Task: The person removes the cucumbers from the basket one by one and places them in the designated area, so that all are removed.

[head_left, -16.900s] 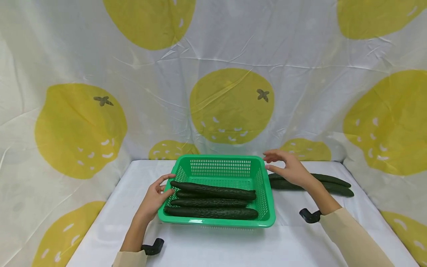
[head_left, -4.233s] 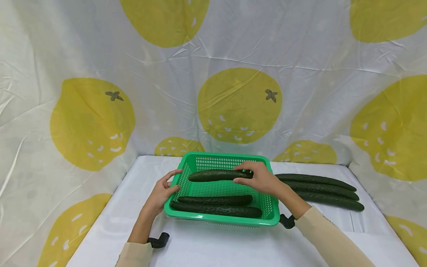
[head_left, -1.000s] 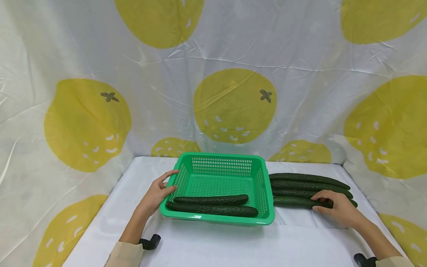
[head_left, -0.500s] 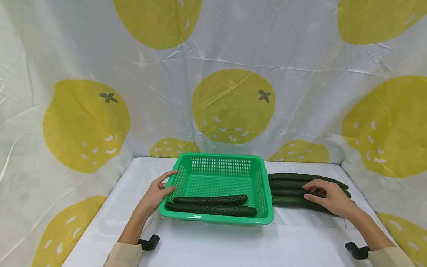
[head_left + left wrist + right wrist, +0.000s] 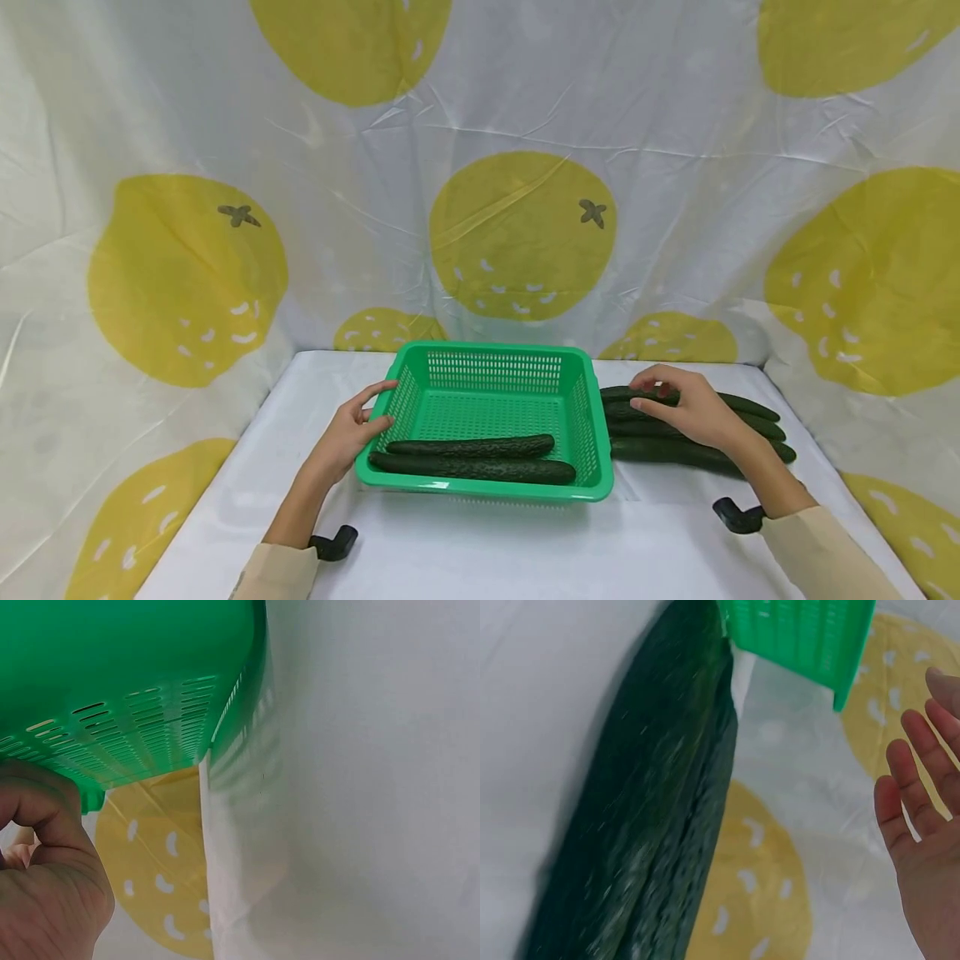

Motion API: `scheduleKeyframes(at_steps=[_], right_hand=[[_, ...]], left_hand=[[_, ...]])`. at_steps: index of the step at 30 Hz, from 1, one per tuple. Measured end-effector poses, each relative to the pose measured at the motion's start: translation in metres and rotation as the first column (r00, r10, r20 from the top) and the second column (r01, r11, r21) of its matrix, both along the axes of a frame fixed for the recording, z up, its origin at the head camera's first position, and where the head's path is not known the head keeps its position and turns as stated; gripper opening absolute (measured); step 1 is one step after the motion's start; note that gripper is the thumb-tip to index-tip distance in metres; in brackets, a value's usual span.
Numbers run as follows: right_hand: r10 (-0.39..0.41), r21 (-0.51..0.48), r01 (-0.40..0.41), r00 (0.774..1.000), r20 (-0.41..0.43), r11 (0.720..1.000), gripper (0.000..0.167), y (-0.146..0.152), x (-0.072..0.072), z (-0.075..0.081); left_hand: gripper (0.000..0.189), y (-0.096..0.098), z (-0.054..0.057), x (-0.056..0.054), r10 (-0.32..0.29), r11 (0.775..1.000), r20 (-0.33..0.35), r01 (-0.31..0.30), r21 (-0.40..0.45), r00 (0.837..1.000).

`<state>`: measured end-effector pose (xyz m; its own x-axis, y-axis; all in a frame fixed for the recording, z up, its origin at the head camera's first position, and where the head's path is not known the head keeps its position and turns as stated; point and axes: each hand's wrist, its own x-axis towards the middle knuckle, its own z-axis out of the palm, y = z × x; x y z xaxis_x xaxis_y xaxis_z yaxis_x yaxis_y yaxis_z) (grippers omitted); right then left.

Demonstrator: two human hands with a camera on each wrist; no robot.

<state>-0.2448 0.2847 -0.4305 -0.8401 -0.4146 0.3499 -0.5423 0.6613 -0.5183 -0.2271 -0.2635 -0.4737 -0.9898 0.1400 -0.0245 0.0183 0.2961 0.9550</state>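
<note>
A green plastic basket (image 5: 491,490) with slotted walls sits mid-table, two dark green cucumbers (image 5: 472,468) lying lengthwise along its front side. My left hand (image 5: 343,437) grips the basket's left rim; in the left wrist view its fingers curl beneath the rim beside the slotted wall (image 5: 142,712). Right of the basket, several more cucumbers (image 5: 667,451) lie side by side on the table. Over these hovers my right hand (image 5: 697,408), fingers loosely spread and holding nothing. The right wrist view shows that hand (image 5: 939,862) apart from the cucumbers (image 5: 637,795).
A white cloth covers the table (image 5: 525,550). Behind and to the sides hangs a pale curtain (image 5: 675,208) with big yellow lemon prints. Each wrist carries a black camera mount, such as the one (image 5: 738,517) on the right.
Cucumbers have passed from the basket to the row at right, one carried by my right hand. That hand then released the nearest one and rose back leftward. The left hand stays on the rim.
</note>
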Motion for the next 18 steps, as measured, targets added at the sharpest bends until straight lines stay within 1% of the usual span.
scheduleKeyframes(at_steps=[5, 9, 14, 18], right_hand=[[0.071, -0.009, -0.07, 0.997, 0.024, 0.997, 0.021, -0.028, -0.008, 0.01], [0.139, -0.015, -0.139, 0.99, 0.034, 0.99, 0.025, -0.05, -0.012, 0.016], [0.221, -0.034, -0.22, 0.975, 0.03, 0.975, 0.029, -0.076, -0.014, 0.02], [0.258, -0.038, -0.256, 0.965, 0.04, 0.966, 0.034, -0.094, -0.015, 0.021]], left_hand=[[0.059, 0.0, 0.0, -0.003, 0.005, 1.0, 0.002, -0.005, 0.0, 1.0], [0.058, -0.001, -0.002, -0.004, 0.012, 1.0, 0.001, -0.012, -0.005, 1.0], [0.058, -0.001, -0.002, -0.004, 0.015, 1.0, 0.003, -0.015, -0.01, 1.0], [0.058, -0.001, -0.002, -0.004, 0.015, 1.0, 0.002, -0.015, -0.01, 1.0]])
